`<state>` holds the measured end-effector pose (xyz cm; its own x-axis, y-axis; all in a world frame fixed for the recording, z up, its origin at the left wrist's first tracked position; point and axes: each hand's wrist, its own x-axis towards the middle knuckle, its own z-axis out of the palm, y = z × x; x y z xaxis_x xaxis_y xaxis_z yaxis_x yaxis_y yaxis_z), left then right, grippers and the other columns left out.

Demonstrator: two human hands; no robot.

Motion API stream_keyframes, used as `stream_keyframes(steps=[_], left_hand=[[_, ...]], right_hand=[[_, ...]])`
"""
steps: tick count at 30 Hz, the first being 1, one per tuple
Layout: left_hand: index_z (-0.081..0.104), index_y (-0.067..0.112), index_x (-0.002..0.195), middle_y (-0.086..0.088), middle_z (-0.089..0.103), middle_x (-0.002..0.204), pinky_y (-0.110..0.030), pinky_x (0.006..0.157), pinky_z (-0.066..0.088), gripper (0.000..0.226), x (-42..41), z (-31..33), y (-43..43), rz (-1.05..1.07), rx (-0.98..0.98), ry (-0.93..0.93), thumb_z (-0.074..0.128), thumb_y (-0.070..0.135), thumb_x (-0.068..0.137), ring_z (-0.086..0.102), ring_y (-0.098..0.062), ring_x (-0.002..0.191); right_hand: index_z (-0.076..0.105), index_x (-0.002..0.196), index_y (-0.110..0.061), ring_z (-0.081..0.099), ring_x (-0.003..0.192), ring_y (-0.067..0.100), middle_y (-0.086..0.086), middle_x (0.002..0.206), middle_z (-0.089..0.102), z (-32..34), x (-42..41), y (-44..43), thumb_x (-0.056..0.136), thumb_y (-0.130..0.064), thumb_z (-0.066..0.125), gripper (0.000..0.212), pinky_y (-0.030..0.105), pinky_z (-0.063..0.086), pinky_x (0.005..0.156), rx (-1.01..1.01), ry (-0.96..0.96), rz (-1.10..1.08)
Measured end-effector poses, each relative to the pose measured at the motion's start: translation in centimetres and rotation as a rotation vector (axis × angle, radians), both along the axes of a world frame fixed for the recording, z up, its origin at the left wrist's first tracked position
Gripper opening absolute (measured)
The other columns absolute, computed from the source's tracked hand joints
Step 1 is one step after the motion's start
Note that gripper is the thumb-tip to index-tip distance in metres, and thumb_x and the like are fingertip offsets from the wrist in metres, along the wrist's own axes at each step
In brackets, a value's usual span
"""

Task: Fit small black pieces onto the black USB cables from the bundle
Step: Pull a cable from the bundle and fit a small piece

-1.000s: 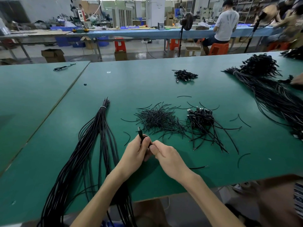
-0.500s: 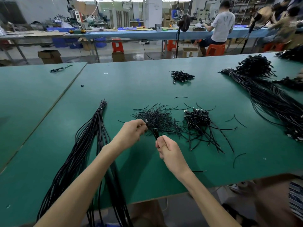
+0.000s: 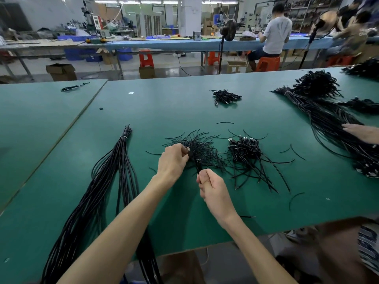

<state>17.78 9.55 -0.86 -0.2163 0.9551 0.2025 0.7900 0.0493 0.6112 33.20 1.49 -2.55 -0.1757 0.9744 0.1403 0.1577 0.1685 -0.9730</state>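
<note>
Black cable (image 3: 197, 163): I should hold it taut for fitting.
Left hand (image 3: 172, 160): pinching the plug end (image 3: 189, 153).
Right hand (image 3: 213, 189): gripping it lower.

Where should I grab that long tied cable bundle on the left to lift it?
Probably at the white tie, from above: there the long bundle is bound narrow enough for one grip, while nearer you its strands splay and hang off the table.

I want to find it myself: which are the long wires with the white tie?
On the big green table, look left of the person's left hand. The long bundle of black cables lies there, running off the near edge. Unlike the loose heaps of short pieces, it has a white tie near its far tip.
</note>
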Motion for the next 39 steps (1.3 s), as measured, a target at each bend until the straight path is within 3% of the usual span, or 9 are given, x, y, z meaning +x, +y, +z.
stream_keyframes(steps=[3,6,9,14,18,22,29,34,39], left_hand=[[0.069,0.014,0.102,-0.002,0.073,0.093,-0.04,0.079,0.057,0.01,-0.7,0.0,-0.7,0.018,0.032,-0.118,0.073,0.019,0.094,0.071,-0.026,0.079],[0.069,0.013,0.095,-0.002,0.072,0.084,-0.027,0.059,0.052,0.008,-1.4,0.6,-1.9,0.034,0.022,-0.407,0.076,0.015,0.092,0.067,-0.013,0.06],[0.071,0.007,0.1,0.0,0.07,0.071,-0.021,0.052,0.041,0.013,-2.2,1.2,-4.1,-0.151,-0.089,-0.744,0.077,0.013,0.091,0.061,-0.008,0.055],[0.065,0.005,0.11,-0.005,0.06,0.069,-0.019,0.052,0.037,0.034,-2.1,1.6,-8.2,-0.361,-0.164,-1.004,0.08,0.021,0.084,0.051,-0.014,0.057],[0.063,0.005,0.11,-0.004,0.059,0.07,-0.019,0.052,0.038,0.036,-1.4,1.4,-9.7,-0.432,-0.152,-0.994,0.08,0.022,0.083,0.052,-0.014,0.058],[0.064,0.006,0.106,-0.006,0.058,0.067,-0.02,0.052,0.037,0.022,-0.7,1.2,-9.7,-0.404,-0.141,-0.933,0.077,0.016,0.09,0.049,-0.015,0.057],[0.064,0.013,0.095,0.003,0.049,0.063,-0.023,0.054,0.034,0.011,-0.5,0.4,-8.5,-0.399,-0.157,-0.975,0.07,0.004,0.092,0.039,-0.014,0.054],[0.054,0.013,0.1,0.001,0.047,0.062,-0.029,0.056,0.031,0.03,-0.4,-0.3,-8.0,-0.311,-0.202,-1.066,0.077,0.016,0.082,0.036,-0.015,0.053],[0.066,0.015,0.12,0.002,0.047,0.066,-0.026,0.058,0.038,0.041,-0.9,-0.8,-8.0,-0.347,-0.155,-1.114,0.076,0.011,0.08,0.04,-0.013,0.054]], right_hand=[[0.052,0.08,-0.013,0.029,0.053,0.008,-0.015,0.057,0.036,-0.1,0.1,0.1,0.112,-0.03,0.039,0.038,0.026,0.028,0.051,-0.002,0.02,-0.012],[0.052,0.082,-0.012,0.029,0.053,0.009,-0.015,0.058,0.037,-0.3,0.1,0.2,0.112,-0.031,0.039,0.038,0.026,0.027,0.05,-0.019,0.045,-0.027],[0.053,0.083,-0.012,0.03,0.054,0.009,-0.015,0.059,0.04,-0.4,0.2,0.5,0.112,-0.032,0.039,0.038,0.027,0.027,0.05,-0.036,0.064,-0.05],[0.054,0.085,-0.01,0.034,0.054,0.009,-0.015,0.058,0.042,-0.7,0.1,0.6,0.112,-0.034,0.04,0.039,0.029,0.031,0.053,-0.026,0.024,-0.08],[0.055,0.082,-0.015,0.038,0.054,0.007,-0.016,0.057,0.046,-0.7,0.0,0.6,0.112,-0.031,0.04,0.037,0.03,0.035,0.056,-0.026,0.0,-0.085],[0.054,0.08,-0.019,0.039,0.057,0.007,-0.02,0.06,0.052,-0.6,-0.2,0.4,0.11,-0.014,0.041,0.033,0.028,0.037,0.06,0.003,-0.08,-0.056],[0.056,0.081,-0.014,0.042,0.064,0.013,-0.007,0.068,0.053,-0.3,-0.3,0.2,0.112,-0.024,0.04,0.037,0.033,0.038,0.064,0.052,-0.14,-0.032],[0.055,0.08,-0.015,0.04,0.065,0.013,-0.008,0.067,0.051,-0.5,-0.4,0.2,0.111,-0.029,0.041,0.037,0.037,0.037,0.063,0.052,-0.128,-0.003],[0.056,0.082,-0.017,0.036,0.056,0.007,-0.015,0.061,0.046,-0.9,-0.3,0.5,0.111,-0.033,0.042,0.036,0.034,0.035,0.058,0.001,-0.064,0.004]])
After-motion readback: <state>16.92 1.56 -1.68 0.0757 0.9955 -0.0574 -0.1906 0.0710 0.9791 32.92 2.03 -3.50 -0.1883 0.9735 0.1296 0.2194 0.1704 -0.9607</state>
